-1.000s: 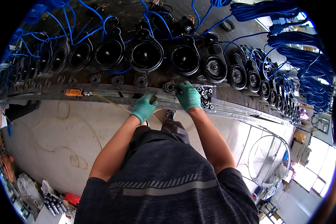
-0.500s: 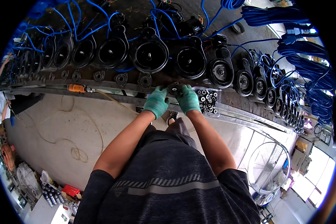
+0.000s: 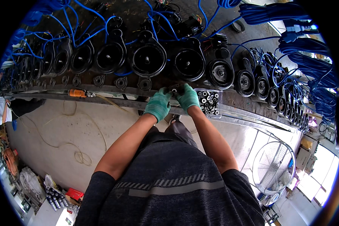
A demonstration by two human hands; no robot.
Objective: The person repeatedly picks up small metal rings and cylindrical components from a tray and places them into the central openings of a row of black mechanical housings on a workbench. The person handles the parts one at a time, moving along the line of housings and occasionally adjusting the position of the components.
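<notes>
Both my hands wear green knit gloves and meet at the front edge of the dark workbench (image 3: 118,90). Between them sits a small black round part (image 3: 174,90) with a pale ring at its middle. My left hand (image 3: 158,104) has its fingers closed on the part's left side. My right hand (image 3: 187,98) grips it from the right, its fingertips partly hidden. Just right of that hand stands a clear plastic box (image 3: 219,110) of small black and white rings. Beyond my hands lies a round black housing (image 3: 188,64) with a metal shaft at its centre.
Similar housings curve along the bench both ways, with small flanged discs (image 3: 144,84) before those on the left. An orange air tool (image 3: 77,93) with a hose lies at the bench edge. Blue cable coils (image 3: 273,13) fill the far right. A caged fan (image 3: 274,167) stands behind on the right.
My left hand has come slightly closer to my right around the small black part. The view has shifted a little; the bench things look unmoved.
</notes>
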